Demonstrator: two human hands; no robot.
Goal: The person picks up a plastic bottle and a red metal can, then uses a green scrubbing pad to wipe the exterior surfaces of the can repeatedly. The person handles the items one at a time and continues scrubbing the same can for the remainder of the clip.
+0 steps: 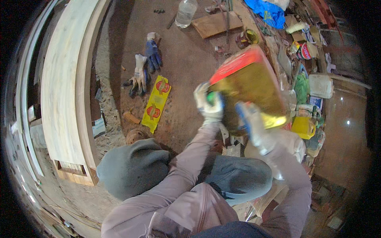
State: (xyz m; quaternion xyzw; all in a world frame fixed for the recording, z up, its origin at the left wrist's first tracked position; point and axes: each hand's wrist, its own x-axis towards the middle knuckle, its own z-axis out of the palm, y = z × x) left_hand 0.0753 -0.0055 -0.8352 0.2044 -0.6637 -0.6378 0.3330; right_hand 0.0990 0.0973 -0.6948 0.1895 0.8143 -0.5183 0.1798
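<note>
I hold a large square tin can (250,85), golden yellow with a red top, tilted in front of me. My left hand (208,105), in a white and blue work glove, is closed on the green cap at the can's near left corner. My right hand (252,123), also gloved, grips the can's lower side from beneath. My knees in grey trousers sit below the can.
A pair of white and blue gloves (143,65) and a yellow wrapper (156,103) lie on the dirt floor. A clear plastic bottle (185,12) and a wooden board (216,23) lie farther off. Curved pale wooden panels (65,91) stand left. Cluttered containers (305,99) line the right.
</note>
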